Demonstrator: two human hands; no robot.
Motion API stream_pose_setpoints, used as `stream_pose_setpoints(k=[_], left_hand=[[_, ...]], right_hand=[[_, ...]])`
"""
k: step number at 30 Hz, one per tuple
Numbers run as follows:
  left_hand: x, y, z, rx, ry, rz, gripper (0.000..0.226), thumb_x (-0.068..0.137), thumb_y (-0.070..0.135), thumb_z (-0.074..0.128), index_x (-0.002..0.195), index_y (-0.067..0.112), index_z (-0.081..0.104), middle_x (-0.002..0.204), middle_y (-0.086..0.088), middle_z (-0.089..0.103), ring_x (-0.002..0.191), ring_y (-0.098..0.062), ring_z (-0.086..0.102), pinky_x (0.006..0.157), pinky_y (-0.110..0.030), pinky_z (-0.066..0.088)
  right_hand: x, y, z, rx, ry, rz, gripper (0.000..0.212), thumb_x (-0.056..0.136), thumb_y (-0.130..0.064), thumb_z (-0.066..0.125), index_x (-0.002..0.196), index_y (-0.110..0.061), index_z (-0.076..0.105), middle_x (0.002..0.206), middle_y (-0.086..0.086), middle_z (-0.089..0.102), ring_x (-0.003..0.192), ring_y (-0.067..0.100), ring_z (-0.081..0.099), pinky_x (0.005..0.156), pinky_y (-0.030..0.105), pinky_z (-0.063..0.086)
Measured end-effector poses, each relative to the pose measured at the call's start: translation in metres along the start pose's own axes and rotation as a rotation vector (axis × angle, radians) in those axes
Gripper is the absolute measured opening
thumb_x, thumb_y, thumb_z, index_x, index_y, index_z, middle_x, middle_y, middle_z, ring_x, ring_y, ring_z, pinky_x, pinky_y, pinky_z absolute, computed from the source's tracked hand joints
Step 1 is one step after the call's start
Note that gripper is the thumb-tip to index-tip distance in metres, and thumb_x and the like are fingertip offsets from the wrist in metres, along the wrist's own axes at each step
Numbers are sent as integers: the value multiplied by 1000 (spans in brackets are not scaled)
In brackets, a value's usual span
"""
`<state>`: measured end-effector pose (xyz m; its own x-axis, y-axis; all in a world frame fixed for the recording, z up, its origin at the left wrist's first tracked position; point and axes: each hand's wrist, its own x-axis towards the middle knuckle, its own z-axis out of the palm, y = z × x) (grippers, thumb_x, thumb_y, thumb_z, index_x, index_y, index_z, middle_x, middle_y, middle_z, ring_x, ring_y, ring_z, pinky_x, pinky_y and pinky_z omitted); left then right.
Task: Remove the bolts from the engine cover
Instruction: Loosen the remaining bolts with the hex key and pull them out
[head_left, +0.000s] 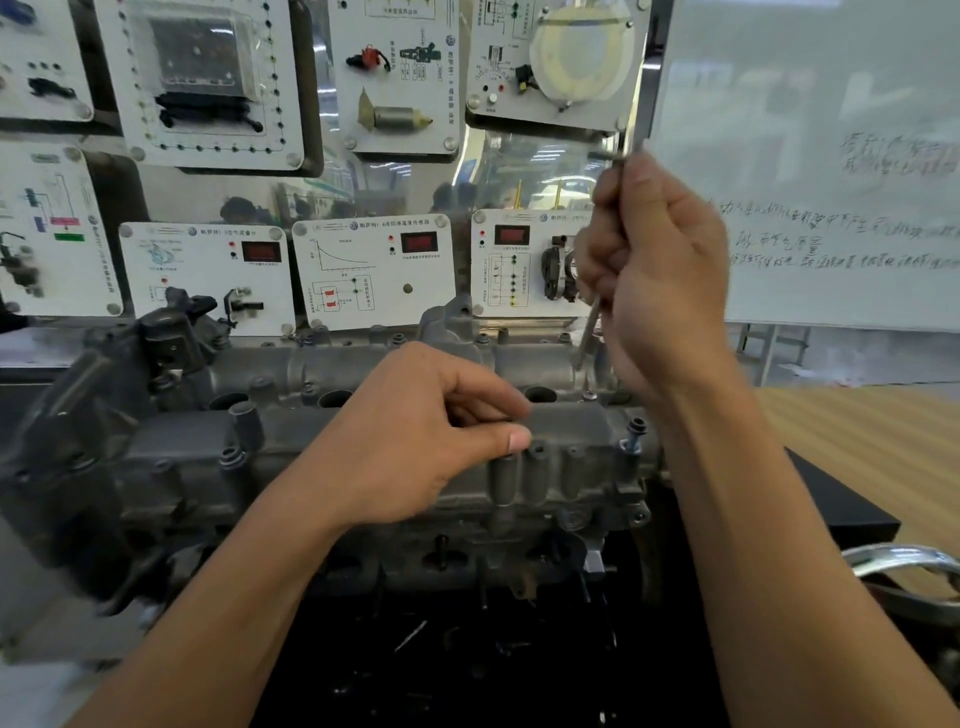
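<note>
A dark grey engine cover (363, 447) lies across the middle, on top of the engine. My right hand (657, 275) is closed around a long L-shaped metal key (589, 332), held upright, with its lower tip over a bolt (588, 395) at the cover's far right edge. My left hand (415, 441) rests on the cover's front, its thumb and fingers curled near a raised boss (537, 452); I cannot tell if it grips anything. One bolt (635, 436) stands raised out of its hole at the front right corner. Another bolt (232, 457) sits at the front left.
Behind the engine stands a wall of white teaching panels (371, 270) with sensors and red displays. A whiteboard (831, 171) fills the upper right. A wooden tabletop (857, 441) lies to the right, with a shiny metal part (904, 561) at its edge.
</note>
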<state>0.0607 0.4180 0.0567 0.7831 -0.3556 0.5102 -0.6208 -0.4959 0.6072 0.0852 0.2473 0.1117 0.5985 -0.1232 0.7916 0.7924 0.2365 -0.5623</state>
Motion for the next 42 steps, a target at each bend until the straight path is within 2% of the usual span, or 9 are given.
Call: stream_pose_setpoints(k=[7, 11, 15, 20, 25, 30, 34, 37, 42], left_hand=[[0, 2, 7, 21, 88, -12, 15, 70, 35, 85, 74, 26, 74, 65, 14, 68, 57, 4, 58, 57, -9, 47], [-3, -2, -3, 35, -55, 25, 34, 72, 39, 83, 103, 38, 72, 91, 22, 72, 80, 0, 64, 72, -17, 54], [-3, -5, -12, 51, -185, 56, 49, 83, 14, 78, 122, 40, 65, 106, 23, 73, 94, -5, 69, 81, -27, 59], [0, -9, -15, -91, -91, 28, 38, 68, 31, 86, 104, 35, 75, 87, 6, 78, 82, -12, 74, 82, -29, 58], [4, -8, -7, -369, 104, -43, 39, 66, 59, 76, 75, 21, 76, 60, -3, 69, 52, -15, 63, 46, -22, 50], [6, -6, -2, -543, 263, -100, 50, 73, 65, 60, 67, 17, 74, 60, -7, 65, 49, -14, 55, 39, -24, 43], [0, -6, -11, -671, 378, -60, 36, 84, 50, 62, 66, 21, 74, 65, -6, 66, 55, -15, 56, 44, -24, 44], [-9, -9, -27, -519, 418, 44, 31, 94, 37, 57, 72, 25, 75, 69, 0, 68, 61, -13, 60, 49, -24, 48], [-27, -19, -45, -222, 234, 107, 23, 93, 22, 55, 90, 22, 78, 83, 6, 75, 82, -5, 67, 76, -22, 53]], right_hand=[[-1, 5, -4, 10, 25, 154, 37, 109, -22, 35, 78, -13, 53, 49, -8, 35, 45, 9, 26, 44, 21, 24], [-3, 3, -4, 4, -11, 156, 37, 109, -21, 35, 78, -11, 54, 48, -8, 36, 44, 8, 27, 44, 20, 26], [-2, 3, -5, 3, 5, 161, 38, 109, -21, 35, 77, -11, 54, 47, -7, 35, 44, 9, 27, 43, 21, 25], [-2, 5, -5, -6, -7, 162, 38, 109, -21, 35, 77, -11, 53, 47, -6, 34, 44, 9, 26, 43, 20, 25], [-4, 7, -2, 13, -11, 163, 40, 108, -21, 36, 74, -11, 54, 47, -6, 34, 44, 9, 27, 44, 20, 26], [-9, 6, 12, 49, -101, 121, 38, 108, -19, 37, 77, -10, 57, 47, -5, 39, 43, 10, 32, 43, 20, 29], [-18, 3, 30, -34, -308, 64, 30, 106, -18, 40, 89, -9, 62, 55, -2, 58, 45, 15, 54, 42, 23, 40], [-24, 2, 46, -63, -427, 17, 22, 105, -11, 42, 99, -3, 62, 60, 0, 64, 47, 19, 62, 42, 23, 44], [-29, 10, 64, -128, -463, -38, 19, 103, -6, 47, 99, 2, 63, 64, 11, 64, 48, 23, 64, 43, 25, 48]])
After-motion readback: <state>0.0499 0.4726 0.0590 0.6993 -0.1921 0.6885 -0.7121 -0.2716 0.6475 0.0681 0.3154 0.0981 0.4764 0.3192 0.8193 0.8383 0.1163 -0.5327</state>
